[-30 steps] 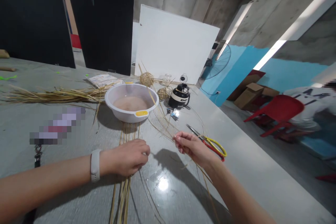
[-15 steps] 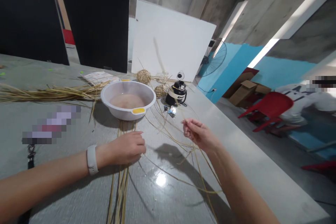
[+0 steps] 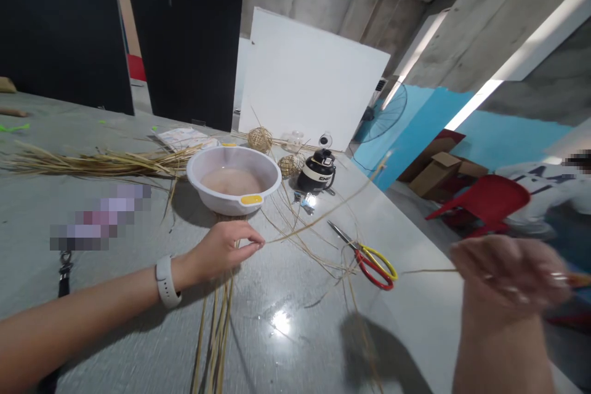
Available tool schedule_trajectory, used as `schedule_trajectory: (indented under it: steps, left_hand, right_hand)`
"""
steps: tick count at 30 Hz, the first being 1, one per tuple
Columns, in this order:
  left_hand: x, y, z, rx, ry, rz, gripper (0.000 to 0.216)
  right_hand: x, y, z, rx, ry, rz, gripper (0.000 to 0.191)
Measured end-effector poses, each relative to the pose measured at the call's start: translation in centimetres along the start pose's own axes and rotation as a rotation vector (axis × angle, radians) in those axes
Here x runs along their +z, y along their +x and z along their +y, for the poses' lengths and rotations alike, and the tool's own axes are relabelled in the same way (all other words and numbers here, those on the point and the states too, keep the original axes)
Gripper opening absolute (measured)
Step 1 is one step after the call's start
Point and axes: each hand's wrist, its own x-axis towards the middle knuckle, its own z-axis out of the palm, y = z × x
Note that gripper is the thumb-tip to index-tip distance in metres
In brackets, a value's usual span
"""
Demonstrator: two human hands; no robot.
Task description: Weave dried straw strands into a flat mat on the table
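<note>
My left hand point(image 3: 221, 250) pinches the end of a thin straw strip point(image 3: 323, 215) just above a bundle of straw strips point(image 3: 217, 326) lying on the grey table point(image 3: 286, 332); the strip rises up and to the right. My right hand point(image 3: 510, 271) is raised far to the right, blurred by motion, closed round a thin strip point(image 3: 427, 271) that runs left from it. Red and yellow scissors point(image 3: 372, 258) lie on the table between both hands.
A white basin point(image 3: 233, 180) of cloudy water stands behind my left hand. Beside it are two small woven balls point(image 3: 259, 138), a black jug point(image 3: 317, 172) and a long heap of straw point(image 3: 96, 163). A person sits by a red chair point(image 3: 484, 200) at right.
My right hand has swung away from the table's middle, far to the right and up, pulling a strip out. My left hand has lifted into a pinch. The scissors are uncovered again.
</note>
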Motion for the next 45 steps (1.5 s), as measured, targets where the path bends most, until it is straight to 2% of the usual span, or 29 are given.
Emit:
schedule_trajectory:
  steps: [1, 2, 6, 8, 12, 16, 23, 31, 40, 45]
  left_hand:
    - [0.0, 0.2, 0.1, -0.028, -0.013, 0.014, 0.015]
    - [0.1, 0.3, 0.1, -0.055, -0.020, 0.026, 0.015]
    - [0.2, 0.9, 0.3, -0.128, -0.014, 0.056, 0.013]
    - [0.3, 1.0, 0.2, -0.140, -0.022, 0.064, 0.013]
    - [0.5, 0.3, -0.6, -0.207, -0.029, 0.057, 0.019]
    - [-0.3, -1.0, -2.2, -0.175, 0.083, -0.063, 0.037]
    - [-2.5, -2.9, -3.8, -0.128, 0.082, -0.191, 0.017]
    - [-2.0, -4.3, -3.3, -0.023, 0.192, -0.308, 0.015]
    - [-1.5, -4.2, -3.2, -0.052, 0.161, -0.304, 0.022]
    - [-2.2, -4.2, -3.2, -0.027, 0.172, -0.329, 0.019]
  right_hand:
    - [0.3, -0.2, 1.1, 0.051, -0.028, -0.120, 0.037]
    - [1.1, -0.3, 2.3, 0.190, -0.080, -0.260, 0.043]
    - [6.5, -0.6, 7.3, 0.719, -0.156, -0.704, 0.038]
    - [9.5, -0.9, 9.3, 0.891, -0.177, -0.816, 0.039]
    - [13.7, -1.6, 12.3, 0.926, -0.177, -0.710, 0.040]
    - [15.2, -2.0, 14.1, 0.895, -0.185, -0.589, 0.045]
    - [15.3, -2.3, 14.6, 0.890, -0.202, -0.510, 0.048]
    - [15.5, -2.7, 15.3, 0.901, -0.209, -0.520, 0.051]
    - [15.6, -3.4, 15.6, 0.929, -0.167, -0.568, 0.043]
    - [15.5, -3.5, 15.8, 0.927, -0.181, -0.566, 0.039]
